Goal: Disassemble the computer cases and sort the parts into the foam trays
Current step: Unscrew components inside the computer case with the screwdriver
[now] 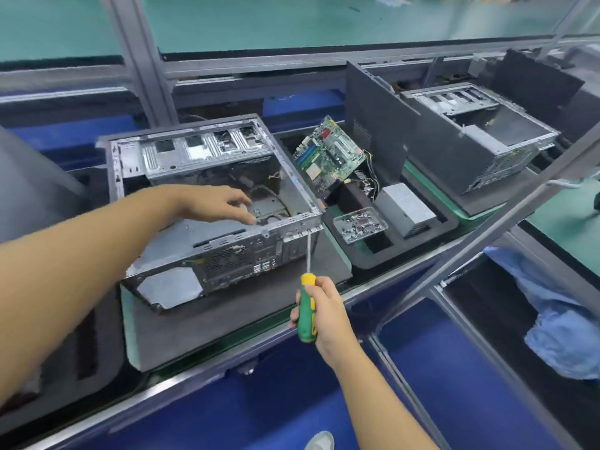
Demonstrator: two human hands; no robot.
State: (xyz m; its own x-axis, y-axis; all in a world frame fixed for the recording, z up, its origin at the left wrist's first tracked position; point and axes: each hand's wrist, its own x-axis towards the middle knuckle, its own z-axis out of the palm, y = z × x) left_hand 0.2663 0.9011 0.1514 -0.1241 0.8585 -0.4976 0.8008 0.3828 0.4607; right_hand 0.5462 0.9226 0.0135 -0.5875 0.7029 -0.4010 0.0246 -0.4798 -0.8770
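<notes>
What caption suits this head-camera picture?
Right hand holds a screwdriver at the open computer case; left hand reaches inside.

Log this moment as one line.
right hand: holds screwdriver, tip at case rear edge | left hand: reaches into case | tray: motherboard, power supply

factory teardown line: conveyor belt (558, 228) w/ alu framing (136, 53), foam trays (363, 254) (green floor (292, 17)).
</notes>
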